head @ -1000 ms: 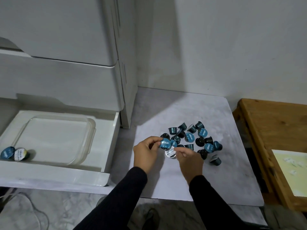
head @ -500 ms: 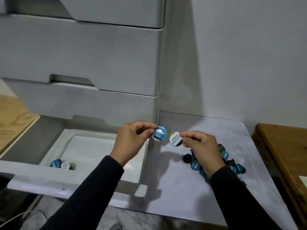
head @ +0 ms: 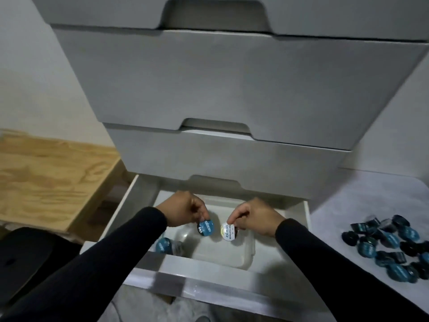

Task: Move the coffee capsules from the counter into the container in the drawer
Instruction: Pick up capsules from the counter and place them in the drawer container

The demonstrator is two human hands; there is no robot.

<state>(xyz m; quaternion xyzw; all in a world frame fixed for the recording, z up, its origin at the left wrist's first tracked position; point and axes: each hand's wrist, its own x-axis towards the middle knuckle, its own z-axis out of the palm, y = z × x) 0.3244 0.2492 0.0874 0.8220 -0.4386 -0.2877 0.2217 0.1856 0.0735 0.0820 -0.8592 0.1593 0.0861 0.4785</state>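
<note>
In the head view, two hands are reaching over the open bottom drawer (head: 299, 231) of a grey cabinet (head: 220, 89). The left hand (head: 185, 211) is pinching one blue-lidded capsule (head: 205, 227) between thumb and curled fingers, and the right hand (head: 253, 217) is pinching one white-lidded capsule (head: 229, 231) the same way; both capsules are hanging just above the clear container (head: 241, 254) that is sitting inside the drawer. Two more capsules are lying at the near left of the container: a blue one (head: 164, 245) is showing plainly, while the pale one (head: 178, 247) beside it is blurring into the plastic and is hard to make out. To the right, on the grey counter (head: 362, 205), a pile of capsules (head: 390, 245) is lying well apart from the drawer; they are overlapping and smeared by motion, and the frame edge is cutting the pile off, so an exact count cannot be told beyond well over a dozen. Four drawer fronts are showing on the cabinet, the top one cut off by the frame. A wooden surface (head: 46, 177) is lying at the left, and a dark shape (head: 21, 256) at the near left is too dim to identify. The black sleeves are hiding the container's near-left corner and part of the drawer's front edge.
</note>
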